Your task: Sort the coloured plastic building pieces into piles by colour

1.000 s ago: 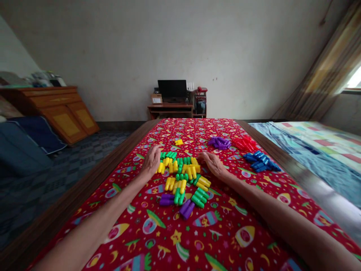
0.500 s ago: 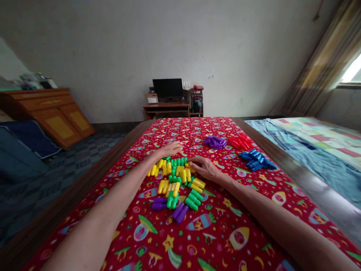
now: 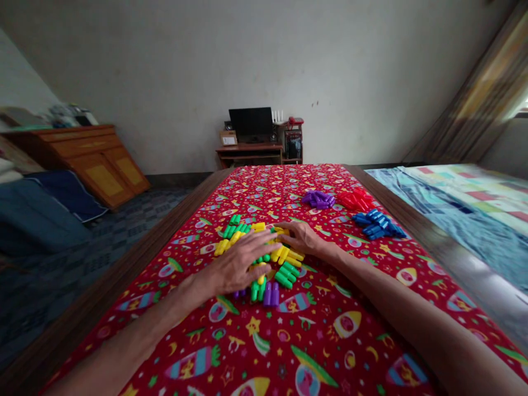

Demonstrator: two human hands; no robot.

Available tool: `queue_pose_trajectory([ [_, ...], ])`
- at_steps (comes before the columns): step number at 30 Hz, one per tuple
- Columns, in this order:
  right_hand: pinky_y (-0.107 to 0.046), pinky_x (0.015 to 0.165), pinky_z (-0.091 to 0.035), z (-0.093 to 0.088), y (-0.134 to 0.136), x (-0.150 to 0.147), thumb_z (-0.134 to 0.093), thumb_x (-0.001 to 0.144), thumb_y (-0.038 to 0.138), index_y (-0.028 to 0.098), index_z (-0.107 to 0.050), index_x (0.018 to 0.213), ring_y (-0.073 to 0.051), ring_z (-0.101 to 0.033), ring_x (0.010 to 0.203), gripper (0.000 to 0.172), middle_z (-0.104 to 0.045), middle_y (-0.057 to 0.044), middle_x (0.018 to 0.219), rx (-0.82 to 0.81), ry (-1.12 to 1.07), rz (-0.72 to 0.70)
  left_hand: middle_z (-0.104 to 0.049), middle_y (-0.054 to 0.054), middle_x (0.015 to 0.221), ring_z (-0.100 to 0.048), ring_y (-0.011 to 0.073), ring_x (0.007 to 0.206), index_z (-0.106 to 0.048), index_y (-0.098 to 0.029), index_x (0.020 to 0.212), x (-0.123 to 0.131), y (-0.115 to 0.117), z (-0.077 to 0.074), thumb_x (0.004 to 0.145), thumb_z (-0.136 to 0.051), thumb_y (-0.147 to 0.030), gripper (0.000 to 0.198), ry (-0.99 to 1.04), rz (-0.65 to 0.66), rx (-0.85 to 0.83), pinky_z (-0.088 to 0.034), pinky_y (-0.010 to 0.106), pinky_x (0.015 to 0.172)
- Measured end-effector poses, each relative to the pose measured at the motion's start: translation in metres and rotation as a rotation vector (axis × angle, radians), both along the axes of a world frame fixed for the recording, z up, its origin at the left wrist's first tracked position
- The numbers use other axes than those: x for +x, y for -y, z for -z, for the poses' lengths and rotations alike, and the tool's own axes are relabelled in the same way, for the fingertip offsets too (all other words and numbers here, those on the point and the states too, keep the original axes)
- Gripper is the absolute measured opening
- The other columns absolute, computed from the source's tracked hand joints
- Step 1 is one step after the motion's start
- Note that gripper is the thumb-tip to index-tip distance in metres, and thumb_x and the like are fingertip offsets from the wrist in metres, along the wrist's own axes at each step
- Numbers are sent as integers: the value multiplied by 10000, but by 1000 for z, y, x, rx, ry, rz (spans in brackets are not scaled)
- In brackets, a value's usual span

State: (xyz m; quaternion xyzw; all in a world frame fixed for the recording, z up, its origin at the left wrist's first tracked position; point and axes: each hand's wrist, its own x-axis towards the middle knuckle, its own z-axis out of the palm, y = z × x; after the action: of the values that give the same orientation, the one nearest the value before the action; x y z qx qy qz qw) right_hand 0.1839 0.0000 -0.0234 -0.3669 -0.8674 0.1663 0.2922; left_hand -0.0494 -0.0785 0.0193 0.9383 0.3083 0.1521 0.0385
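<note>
A mixed pile of plastic toy blocks, each shaped like joined rounded tubes, lies on the table. My left hand (image 3: pixel 241 259) rests over its middle, fingers stretched and thumb apart, hiding many pieces. At the pile's right side is my right hand (image 3: pixel 304 237), its fingers loosely bent and apart against some yellow blocks. More yellow blocks (image 3: pixel 284 254) show between and below the hands. Green blocks (image 3: pixel 287 274) and a purple block (image 3: pixel 271 294) lie at the near edge. Other green blocks (image 3: pixel 236 220) are beyond my left hand.
Separate heaps of purple blocks (image 3: pixel 318 199), red blocks (image 3: pixel 355 200) and blue blocks (image 3: pixel 378 224) lie at the far right of the red patterned tablecloth (image 3: pixel 313 341). A bed (image 3: pixel 445 203) adjoins the right side. A desk with a monitor (image 3: pixel 251 124) stands beyond the table.
My left hand has come nearer, from the far edge onto the middle of the pile. Pieces have shifted closer together. My right hand stays at the right side. The view has turned slightly.
</note>
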Motion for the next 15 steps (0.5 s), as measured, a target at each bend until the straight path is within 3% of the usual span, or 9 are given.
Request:
queue_pose_trajectory([
  [2,-221,646,-425,-3,-1,2,-539,905,279,145,-713,1136,-135,-612,698,319,-737,-70,896,-14,-27,16,-420,36,1533,-300,278,1448,-486,-322,1405,12,21,2,927,-511,-534,524,-110,149,10,-155,509,1211],
  [4,-217,643,-423,-5,-5,6,-528,893,250,141,-736,1075,-130,-611,689,297,-740,-70,887,-36,-77,55,-439,8,1522,-303,276,1446,-512,-350,1372,20,29,7,898,-563,-539,514,-169,205,31,-115,516,1216],
  [6,-216,626,-417,-6,-12,12,-530,872,252,125,-745,1052,-130,-595,668,307,-731,-62,827,-79,-133,115,-478,-2,1493,-348,259,1423,-563,-342,1316,21,24,15,926,-544,-487,417,-166,155,82,-97,515,1218],
  [10,-211,558,-385,-8,-27,32,-534,832,276,92,-745,1050,-112,-525,579,355,-682,-28,697,-214,-192,169,-552,25,1424,-391,262,1392,-646,-291,1198,8,-7,30,953,-513,-335,282,-121,-50,199,-118,560,1201],
  [15,-216,564,-403,-16,-33,53,-567,791,232,96,-754,1039,-123,-560,596,339,-711,-53,760,-246,-81,217,-573,41,1396,-397,279,1386,-695,-271,1100,2,-33,28,943,-507,-271,245,-97,-143,249,-184,590,1177],
])
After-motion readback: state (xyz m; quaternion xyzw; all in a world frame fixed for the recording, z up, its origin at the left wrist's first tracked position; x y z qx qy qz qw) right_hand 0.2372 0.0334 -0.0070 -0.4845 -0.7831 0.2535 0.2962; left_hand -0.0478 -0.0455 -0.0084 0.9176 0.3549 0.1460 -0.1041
